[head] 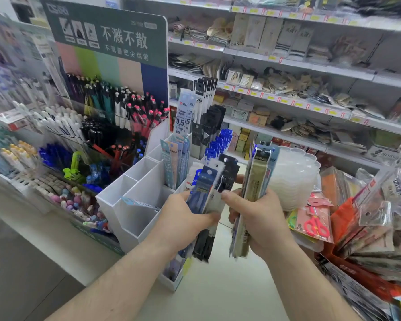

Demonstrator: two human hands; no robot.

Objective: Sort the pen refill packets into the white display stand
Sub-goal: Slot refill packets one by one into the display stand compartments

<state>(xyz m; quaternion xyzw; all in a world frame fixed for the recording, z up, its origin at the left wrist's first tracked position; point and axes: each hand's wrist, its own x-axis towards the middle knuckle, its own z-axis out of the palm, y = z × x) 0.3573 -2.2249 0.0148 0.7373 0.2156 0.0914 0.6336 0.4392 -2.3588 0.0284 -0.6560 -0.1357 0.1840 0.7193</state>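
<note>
The left hand is gripping blue refill packets while the right hand is holding the remaining stack, apparently separating kinds for the white display stand.

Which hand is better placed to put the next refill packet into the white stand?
Probably the left hand: it already pinches a blue refill packet beside the white display stand. The right hand grips the remaining packets, farther from it.

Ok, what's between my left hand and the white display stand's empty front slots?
In the head view nothing lies between them: the left hand, gripping dark blue refill packets, overlaps the white display stand at its near edge. One light blue packet lies across a front slot.
</note>
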